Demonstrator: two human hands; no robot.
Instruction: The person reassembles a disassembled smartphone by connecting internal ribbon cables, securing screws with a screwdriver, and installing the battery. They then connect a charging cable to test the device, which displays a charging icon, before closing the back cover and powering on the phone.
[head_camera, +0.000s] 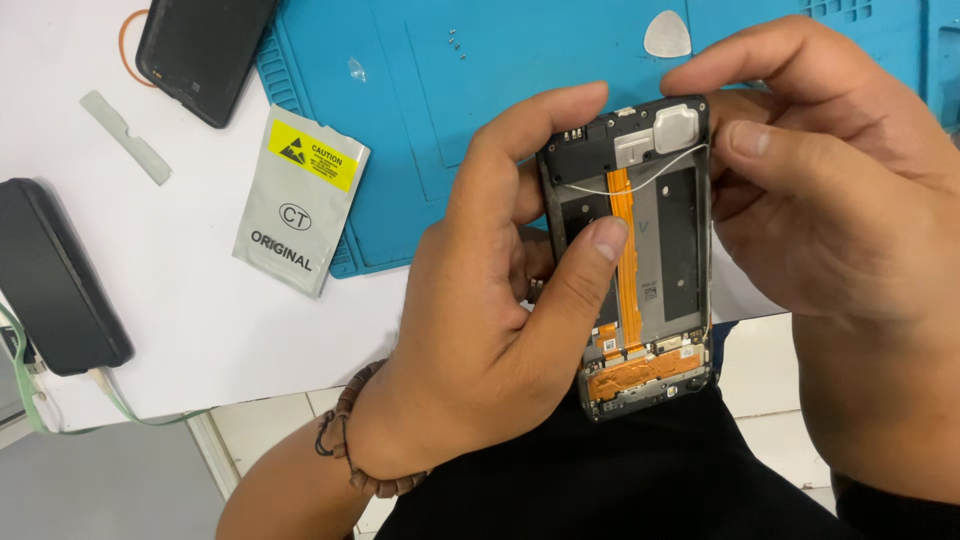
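Note:
My left hand (480, 330) grips an opened phone frame (665, 250) from its left side, thumb pressed on the inner plate beside the orange flex cable (627, 270). My right hand (830, 190) holds the frame's top right edge, thumb and fingers pinched near a thin white wire (650, 178) that crosses the upper part. The frame is upright over my lap, its lower board (640, 375) showing orange film. A bead bracelet (345, 440) circles my left wrist.
A blue work mat (420, 110) lies on the white table (180, 300), with tiny screws (456, 42) and a white pick (667, 35) on it. A grey antistatic pouch (300, 200), a black back cover (200, 55), a dark device (55, 280) and a pale strip (125, 137) lie left.

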